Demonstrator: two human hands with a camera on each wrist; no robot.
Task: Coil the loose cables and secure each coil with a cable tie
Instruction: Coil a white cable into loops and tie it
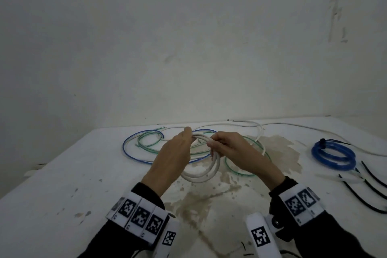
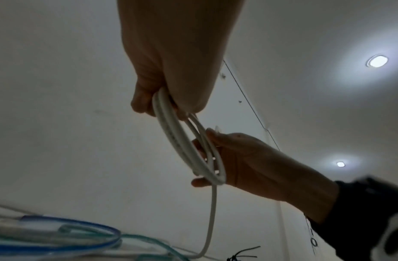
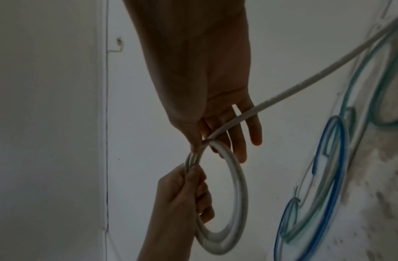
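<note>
A white cable coil [image 1: 202, 175] of a few loops hangs above the table between both hands. My left hand [image 1: 188, 134] grips its far-left side with fingers curled round the loops [image 2: 165, 113]. On the right side, my right hand [image 1: 212, 143] pinches the cable between thumb and forefinger [image 3: 199, 144], its other fingers loosely extended. The cable's loose tail [image 3: 305, 83] runs from that pinch back to the table [image 1: 254, 126]. Black cable ties [image 1: 371, 191] lie at the right.
A loose blue cable [image 1: 127, 148] and a green cable [image 1: 237, 170] sprawl on the stained white table [image 1: 62, 174] under my hands. A tied blue coil [image 1: 333, 154] rests at the right. A wall stands just behind the table.
</note>
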